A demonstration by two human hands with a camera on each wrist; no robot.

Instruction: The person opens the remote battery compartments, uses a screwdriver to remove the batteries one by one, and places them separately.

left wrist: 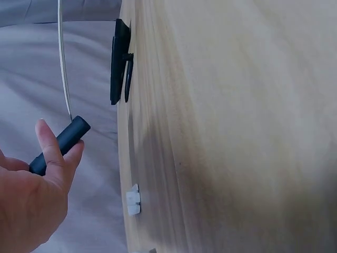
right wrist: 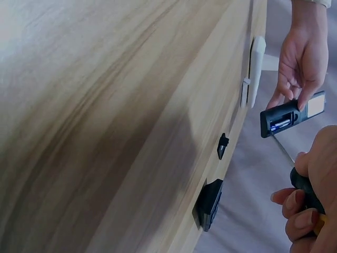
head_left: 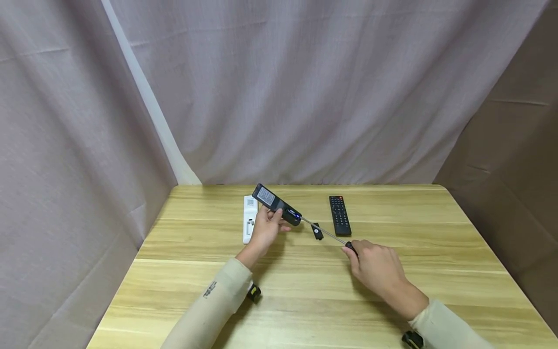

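Note:
Above the table, my left hand (head_left: 267, 228) grips a black remote control (head_left: 271, 199) with its labelled back showing. Its battery compartment is uncovered, and a blue battery (right wrist: 280, 125) lies inside. My right hand (head_left: 377, 266) is wrapped round the dark handle of a screwdriver (head_left: 327, 232). The long metal shaft reaches across to the battery end of the remote, its tip at the compartment's edge. On the table below the shaft lies a small black battery cover (head_left: 317, 231). In the left wrist view, the left hand's fingers hold the remote's end.
A second black remote (head_left: 340, 215) lies buttons up on the wooden table (head_left: 305, 300), right of the cover. Behind the left hand lies a white remote (head_left: 250, 218), its battery compartment exposed. Grey curtains (head_left: 305, 97) hang behind and at the sides.

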